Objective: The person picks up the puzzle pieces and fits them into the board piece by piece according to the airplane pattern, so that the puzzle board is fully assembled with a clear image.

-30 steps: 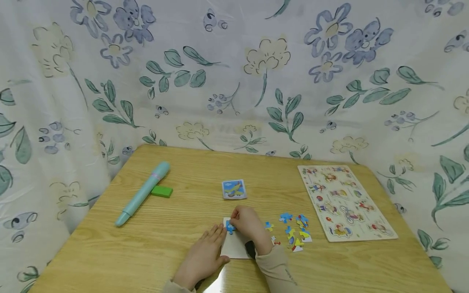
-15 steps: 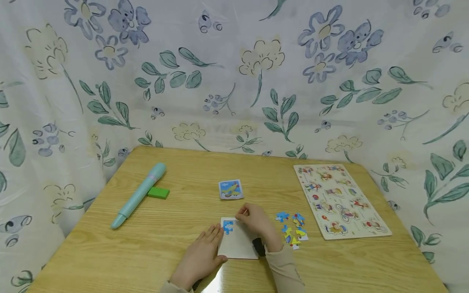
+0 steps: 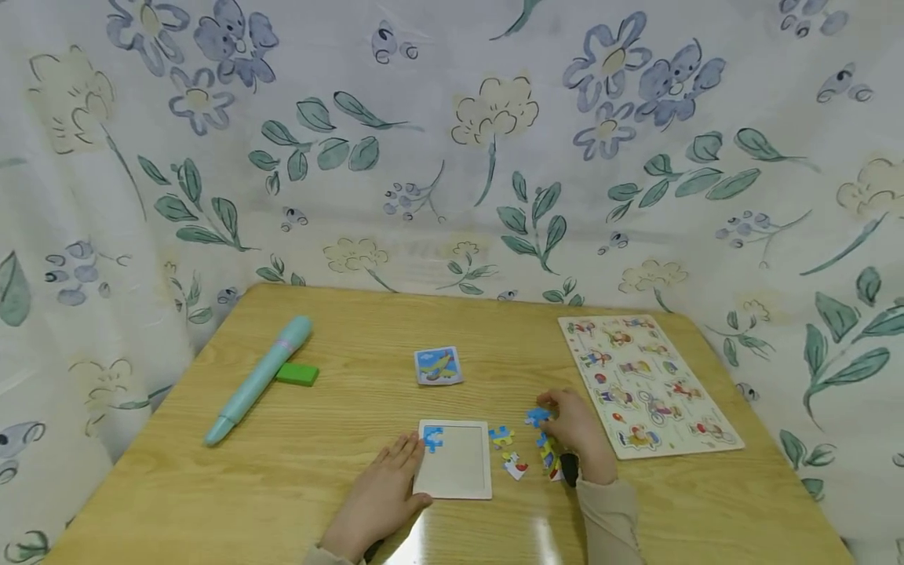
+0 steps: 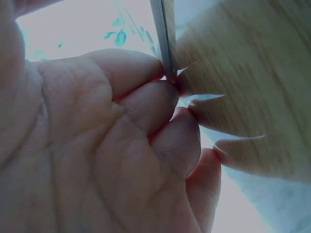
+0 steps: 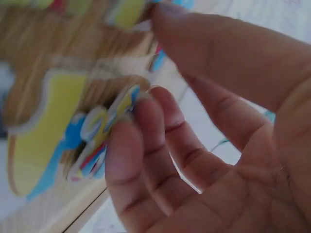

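Note:
My left hand lies flat with straight fingers along the left edge of a small square puzzle tray. A blue jigsaw piece sits in the tray's upper left corner. Right of the tray, my right hand pinches another blue jigsaw piece between thumb and index finger, at the pile of pieces. Under that hand lie several yellow and blue pieces, partly covered. Two loose pieces, one blue and yellow and one white and red, lie between tray and hand.
A square picture card of a yellow plane lies behind the tray. A large board with printed figures is at the right. On the left are a turquoise pen-shaped tube and a green block. A flowered curtain hangs behind the table.
My right hand has left the tray and moved right to the blue piece at the pile. The tray and its placed piece are now uncovered. My left hand stays at the tray's edge.

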Tool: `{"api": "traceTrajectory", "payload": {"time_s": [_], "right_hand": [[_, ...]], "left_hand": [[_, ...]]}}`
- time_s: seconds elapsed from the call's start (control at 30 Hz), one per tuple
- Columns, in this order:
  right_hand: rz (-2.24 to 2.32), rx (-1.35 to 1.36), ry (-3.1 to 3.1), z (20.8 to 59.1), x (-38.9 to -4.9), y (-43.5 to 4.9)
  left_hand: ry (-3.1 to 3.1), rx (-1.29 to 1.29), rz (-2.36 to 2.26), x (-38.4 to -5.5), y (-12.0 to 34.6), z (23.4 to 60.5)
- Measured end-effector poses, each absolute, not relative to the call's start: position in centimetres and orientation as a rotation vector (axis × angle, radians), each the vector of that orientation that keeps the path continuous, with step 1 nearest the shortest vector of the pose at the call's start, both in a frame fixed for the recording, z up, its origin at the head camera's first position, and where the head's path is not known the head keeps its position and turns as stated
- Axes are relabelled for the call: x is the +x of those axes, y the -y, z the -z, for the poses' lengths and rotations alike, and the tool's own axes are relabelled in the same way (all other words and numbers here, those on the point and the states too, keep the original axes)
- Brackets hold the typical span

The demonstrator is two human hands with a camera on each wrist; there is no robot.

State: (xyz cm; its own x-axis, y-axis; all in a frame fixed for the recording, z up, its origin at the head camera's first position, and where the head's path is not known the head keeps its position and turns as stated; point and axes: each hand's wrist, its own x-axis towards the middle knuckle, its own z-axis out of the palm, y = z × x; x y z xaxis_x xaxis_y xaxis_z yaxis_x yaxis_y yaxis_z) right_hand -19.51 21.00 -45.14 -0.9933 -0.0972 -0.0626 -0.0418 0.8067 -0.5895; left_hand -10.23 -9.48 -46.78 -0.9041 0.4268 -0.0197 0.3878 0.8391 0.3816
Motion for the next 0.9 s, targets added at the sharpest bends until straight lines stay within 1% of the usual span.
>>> {"api": "traceTrajectory", "payload": {"time_s": [0.2,0.37,0.53,0.7,0.9], "right_hand": [[0.839,-0.155,-2.893,44.9,-19.8,-21.4],[0.817,-0.134,-2.898,45.0,-19.6,-21.4],[0.937,-0.132,-2.901,45.1,-19.7,-20.9],[1.168,-0.140,-2.832,44.8,-19.5,-19.5],[1.248,-0.355,-2.653,44.2,-19.2,-16.2]], "left_hand": [[-2.907,0.637,-0.590,-10.2,9.6,46.7],[-2.902,0.643,-0.577,-10.2,9.6,46.7],[-2.904,0.635,-0.578,-10.3,9.5,46.6],[-2.901,0.643,-0.591,-10.2,9.5,46.7],[-2.903,0.640,-0.597,-10.1,9.5,46.7]]}}
